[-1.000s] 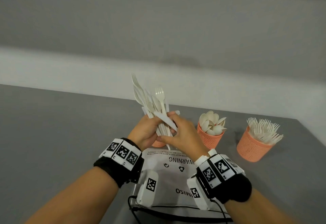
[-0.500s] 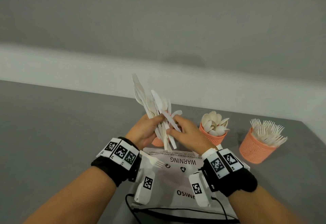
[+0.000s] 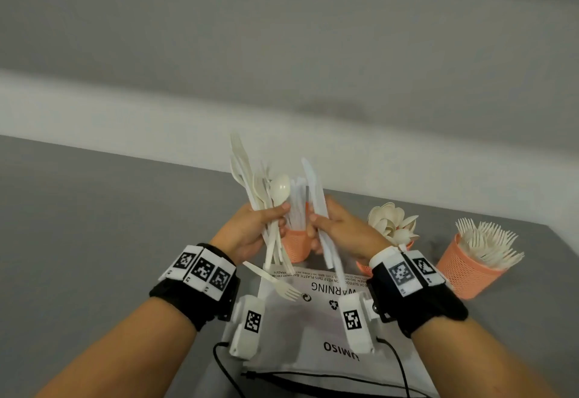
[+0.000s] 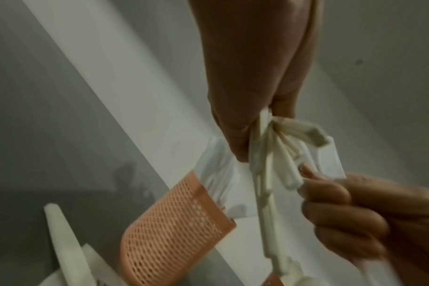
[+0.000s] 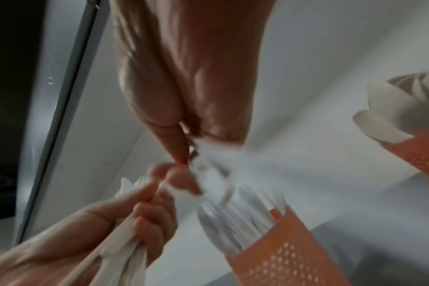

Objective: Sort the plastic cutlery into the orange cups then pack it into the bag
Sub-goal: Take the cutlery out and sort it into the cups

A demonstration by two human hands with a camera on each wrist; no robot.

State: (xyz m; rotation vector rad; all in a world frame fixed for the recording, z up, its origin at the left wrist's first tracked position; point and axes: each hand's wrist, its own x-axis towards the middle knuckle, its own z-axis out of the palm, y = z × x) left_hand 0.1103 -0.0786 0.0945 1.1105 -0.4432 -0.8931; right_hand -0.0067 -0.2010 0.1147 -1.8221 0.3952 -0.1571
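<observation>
Head view: bare grey table (image 3: 94,225) toward 9 o'clock; table edge close at 3 o'clock beyond fork cup (image 3: 466,269). Left hand (image 3: 247,234) fisted round mixed cutlery bundle (image 3: 266,197), heads at 12 o'clock. Right hand (image 3: 341,228) pinching knife (image 3: 316,197) over knife cup (image 3: 296,245). Bag (image 3: 313,328) flat at 6 o'clock.

Left wrist view: handles (image 4: 269,154) fanning below fist.

Right wrist view: knife blurred between fingertips (image 5: 176,154).

Loose fork (image 3: 275,285) on bag (image 3: 313,328), before three cups (image 3: 463,272)
</observation>
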